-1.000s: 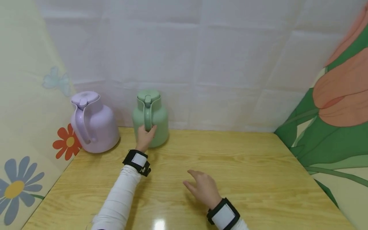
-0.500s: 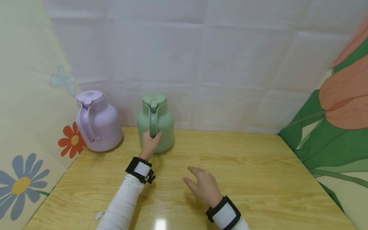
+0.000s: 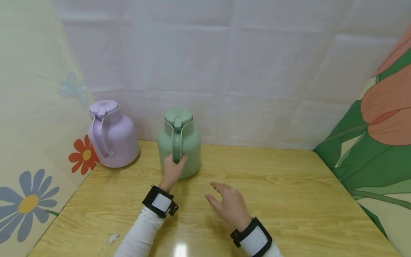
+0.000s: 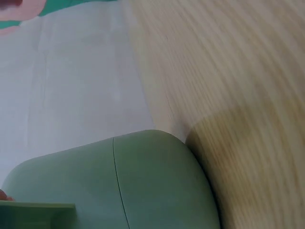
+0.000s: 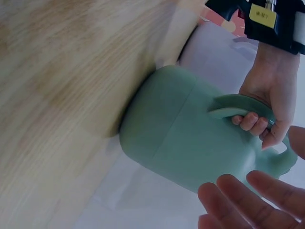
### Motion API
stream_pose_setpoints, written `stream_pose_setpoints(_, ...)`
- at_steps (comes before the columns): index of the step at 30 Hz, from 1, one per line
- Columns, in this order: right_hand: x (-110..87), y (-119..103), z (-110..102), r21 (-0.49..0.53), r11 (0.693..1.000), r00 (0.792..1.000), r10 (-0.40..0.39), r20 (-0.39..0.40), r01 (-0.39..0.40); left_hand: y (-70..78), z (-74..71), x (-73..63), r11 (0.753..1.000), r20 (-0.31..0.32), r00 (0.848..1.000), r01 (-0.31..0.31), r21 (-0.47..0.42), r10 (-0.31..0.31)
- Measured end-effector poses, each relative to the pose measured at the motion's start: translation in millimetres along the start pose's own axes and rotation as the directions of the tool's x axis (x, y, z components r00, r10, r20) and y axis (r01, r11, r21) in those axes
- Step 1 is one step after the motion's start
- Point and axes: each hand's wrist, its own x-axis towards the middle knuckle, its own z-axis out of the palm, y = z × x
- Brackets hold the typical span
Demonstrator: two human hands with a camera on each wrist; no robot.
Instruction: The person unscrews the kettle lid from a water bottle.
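Head view, left hand (image 3: pixel 172 171): you're gripping green jug (image 3: pixel 192 151) near back table edge (image 3: pixel 273 150).
Right hand (image 3: pixel 230 205): you're hovering loosely spread, empty.

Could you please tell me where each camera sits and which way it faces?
Head: worn on the head, facing forward and down at the green carafe, lilac carafe and table; left hand and right hand show.
Left wrist: worn there, facing the green carafe's side, image turned sideways; fingers barely show.
Right wrist: worn there, facing the green carafe, also turned sideways; right-hand fingers and left hand show.
Shared: head and right wrist both show the left hand gripping the green carafe's handle.
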Motion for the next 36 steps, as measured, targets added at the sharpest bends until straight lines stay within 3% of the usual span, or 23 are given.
stream_pose_setpoints(5, 2.6, -2, -7, 0.002, 1.0, 0.999, -0.026, -0.044, 0.026, 29.0, 0.9, -20.2, 1.0, 0.021, 1.0, -0.001, 0.014, 0.001)
stream_pose_setpoints(7, 3.2, -3, -9, 0.002, 1.0, 0.998, -0.029, -0.05, 0.03, 37.8, 1.9, -27.7, 0.999, 0.029, 0.999, -0.028, 0.026, 0.027)
stream_pose_setpoints(15, 2.7, -6, -18, 0.004, 0.999, 0.996, -0.037, -0.08, 0.037, 17.6, 8.0, -43.6, 0.997, 0.027, 0.998, -0.053, 0.048, 0.052)
stream_pose_setpoints(20, 6.3, -5, -28, 0.005, 0.997, 0.987, -0.079, -0.139, 0.081, 29.7, 11.5, -58.6, 0.998, 0.05, 0.998, -0.032, 0.054, 0.029)
stream_pose_setpoints(23, 13.4, -6, -37, 0.001, 0.992, 0.976, -0.122, -0.179, 0.124, 28.3, 14.1, -66.7, 0.999, 0.074, 0.997, -0.035, 0.042, 0.032)
stream_pose_setpoints(31, 48.4, -12, -69, -0.021, 0.965, 0.929, -0.256, -0.266, 0.26, 35.6, 21.1, -87.6, 0.993, 0.122, 0.986, -0.116, -0.02, 0.117)
stream_pose_setpoints(36, 69.6, -19, -83, -0.021, 0.947, 0.911, -0.314, -0.269, 0.32, 38.6, 25.4, -99.2, 0.992, 0.139, 0.983, -0.117, -0.036, 0.121)
